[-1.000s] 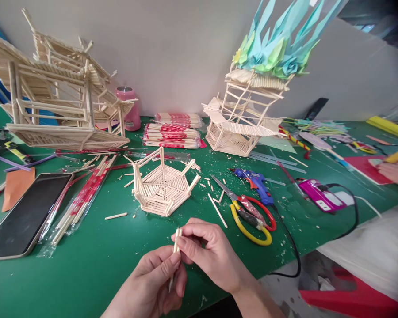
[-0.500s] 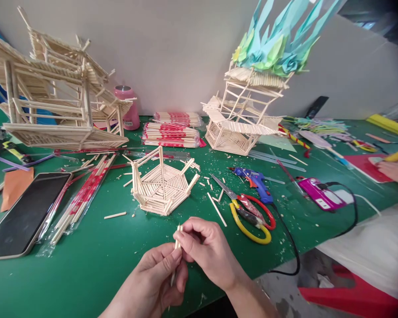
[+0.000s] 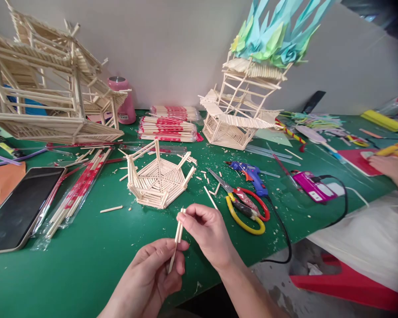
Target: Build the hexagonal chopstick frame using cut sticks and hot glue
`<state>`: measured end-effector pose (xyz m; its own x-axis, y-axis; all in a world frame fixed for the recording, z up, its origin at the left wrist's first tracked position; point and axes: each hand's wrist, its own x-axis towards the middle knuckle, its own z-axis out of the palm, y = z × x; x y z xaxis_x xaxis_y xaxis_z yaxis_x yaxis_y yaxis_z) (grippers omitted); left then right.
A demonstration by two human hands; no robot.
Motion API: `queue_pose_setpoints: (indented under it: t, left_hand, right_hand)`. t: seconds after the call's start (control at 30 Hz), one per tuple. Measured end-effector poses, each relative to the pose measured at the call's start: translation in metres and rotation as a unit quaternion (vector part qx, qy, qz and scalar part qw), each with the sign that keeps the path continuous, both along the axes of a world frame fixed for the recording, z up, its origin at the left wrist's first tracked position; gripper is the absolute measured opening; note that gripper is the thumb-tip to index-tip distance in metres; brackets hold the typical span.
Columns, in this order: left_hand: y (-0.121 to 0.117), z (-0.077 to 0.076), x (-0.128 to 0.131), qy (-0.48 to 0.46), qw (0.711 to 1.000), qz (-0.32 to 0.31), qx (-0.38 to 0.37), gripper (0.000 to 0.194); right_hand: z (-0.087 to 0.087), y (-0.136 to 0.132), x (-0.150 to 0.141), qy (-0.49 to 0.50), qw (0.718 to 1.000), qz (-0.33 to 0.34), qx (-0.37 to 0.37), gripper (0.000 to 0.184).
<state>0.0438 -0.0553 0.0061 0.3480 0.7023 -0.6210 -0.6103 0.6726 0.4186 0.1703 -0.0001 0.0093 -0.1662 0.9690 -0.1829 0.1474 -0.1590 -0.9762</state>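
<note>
Thin wooden sticks (image 3: pixel 179 230) stand nearly upright between my hands, at least two of them side by side. My right hand (image 3: pixel 209 234) pinches their upper end between thumb and fingertips. Lower down, my left hand (image 3: pixel 157 267) is closed with thumb and fingers on the lower, longer stick, whose end slants below the fingers. Just beyond my hands a six-sided stick frame (image 3: pixel 162 182) rests on the green table, with short posts rising from its corners. To the right lie scissors (image 3: pixel 247 207) with red and yellow handles and a blue glue gun (image 3: pixel 252 174).
Stick buildings (image 3: pixel 76 97) stand back left; a stick tower (image 3: pixel 242 117) with paper leaves stands right. Bundled sticks (image 3: pixel 169 129), a pink bottle (image 3: pixel 124 104), a phone (image 3: pixel 24 207) and a pink power box (image 3: pixel 315 187) with cables surround the work. Another person's hand (image 3: pixel 389 163) is at far right.
My right hand has slid up relative to my left, so more of the sticks shows between them. The whole view has shifted slightly. The other person's hand has moved a little.
</note>
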Motion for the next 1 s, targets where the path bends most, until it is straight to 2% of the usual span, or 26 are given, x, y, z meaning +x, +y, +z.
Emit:
queue_pose_setpoints:
  t: [0.13, 0.37, 0.8, 1.0]
  left_hand:
    - [-0.002, 0.002, 0.001, 0.023, 1.000, 0.010, -0.001, 0.025]
    - [-0.001, -0.007, 0.004, 0.022, 0.999, 0.016, 0.024, 0.029]
    - [-0.002, -0.003, 0.008, 0.035, 0.999, 0.041, -0.005, 0.028]
    - [0.001, -0.008, 0.011, 0.034, 0.998, 0.047, 0.000, 0.033]
  right_hand:
    - [0.000, 0.000, 0.000, 0.009, 1.000, -0.001, -0.007, 0.030]
    - [-0.007, -0.001, 0.000, 0.010, 1.000, -0.012, -0.009, 0.029]
    - [-0.011, 0.000, 0.000, 0.041, 0.998, -0.029, -0.025, 0.028]
    - [-0.011, 0.000, 0.000, 0.050, 0.998, -0.037, -0.028, 0.028]
